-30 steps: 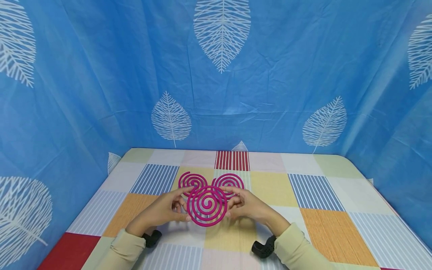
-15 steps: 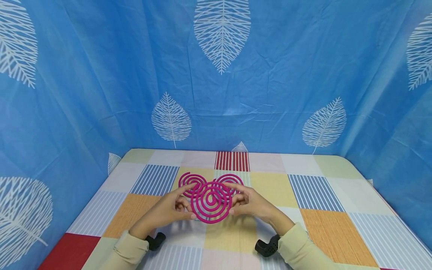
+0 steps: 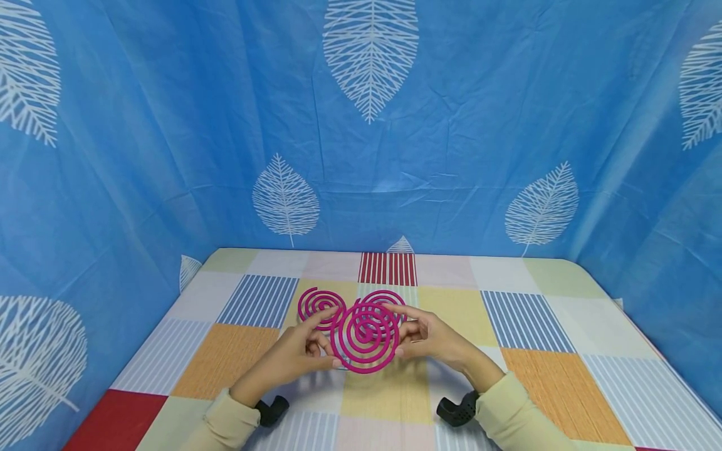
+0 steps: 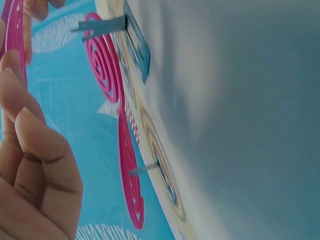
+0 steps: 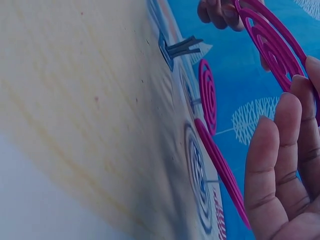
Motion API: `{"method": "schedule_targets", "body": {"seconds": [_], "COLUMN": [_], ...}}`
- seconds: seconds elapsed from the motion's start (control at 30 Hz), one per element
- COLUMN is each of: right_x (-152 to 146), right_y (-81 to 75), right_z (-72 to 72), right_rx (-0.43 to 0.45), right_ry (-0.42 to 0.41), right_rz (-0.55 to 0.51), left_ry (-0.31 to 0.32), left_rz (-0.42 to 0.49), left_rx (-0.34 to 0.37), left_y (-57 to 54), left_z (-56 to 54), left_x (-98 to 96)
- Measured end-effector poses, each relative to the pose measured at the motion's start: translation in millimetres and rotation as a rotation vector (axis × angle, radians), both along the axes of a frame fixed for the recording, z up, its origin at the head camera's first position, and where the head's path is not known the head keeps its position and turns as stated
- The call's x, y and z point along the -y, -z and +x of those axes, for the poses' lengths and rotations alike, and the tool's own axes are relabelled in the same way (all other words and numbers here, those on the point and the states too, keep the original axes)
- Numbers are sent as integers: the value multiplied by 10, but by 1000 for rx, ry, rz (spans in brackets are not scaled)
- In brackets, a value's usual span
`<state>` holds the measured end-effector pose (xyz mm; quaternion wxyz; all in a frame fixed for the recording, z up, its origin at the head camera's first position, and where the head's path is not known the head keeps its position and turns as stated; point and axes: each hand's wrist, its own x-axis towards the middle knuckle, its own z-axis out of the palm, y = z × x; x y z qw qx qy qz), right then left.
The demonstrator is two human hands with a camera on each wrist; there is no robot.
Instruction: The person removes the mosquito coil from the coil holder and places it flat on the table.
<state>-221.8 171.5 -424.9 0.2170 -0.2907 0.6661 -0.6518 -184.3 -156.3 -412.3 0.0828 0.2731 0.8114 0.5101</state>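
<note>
My left hand (image 3: pixel 296 354) and right hand (image 3: pixel 437 347) hold a magenta mosquito coil (image 3: pixel 365 331) between them, pinching its outer ring from opposite sides. The coil is raised above the table. Beneath it a small metal coil stand (image 4: pixel 137 47) stands on the cloth, its upright prongs bare. Behind are two more magenta coils, the back-left coil (image 3: pixel 323 307) and the back-right coil (image 3: pixel 382 292), which the held one partly covers. In the left wrist view a thin prong (image 4: pixel 145 169) holds one of them up off the cloth.
A patchwork tablecloth (image 3: pixel 462 313) covers the table, and blue curtains (image 3: pixel 451 125) with white leaf prints enclose it at the back and sides. Black devices (image 3: pixel 458 410) are strapped at both wrists, under the rolled sleeves.
Both hands have shifted to the right with the held coil, which now overlaps the back-right coil more. The bare stand has come partly into sight below it. The two back coils stay put.
</note>
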Motion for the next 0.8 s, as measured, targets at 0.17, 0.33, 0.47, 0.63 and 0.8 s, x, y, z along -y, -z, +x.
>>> {"method": "schedule_targets", "body": {"seconds": [0.17,0.33,0.47,0.63,0.8], "right_x": [-72,-157,-227,-308,-377], "right_y": [-3,3,16,21,3], "right_z": [-9,-15,-26,-41,-44], "right_rx": [5,2,-3,-1,12], "right_ry": [-1,-14,-29,-36,-27], "right_rz": [4,5,2,-10,-4], "left_ry": [-8,-11,-19,-39,-53], "left_rz": [14,28,36,25,9], "left_rx": [10,17,23,27,27], "left_y": [13,13,4,6,24], "left_z": [9,28,44,46,47], "left_x": [-80,-158,-222,-304,-390]}}
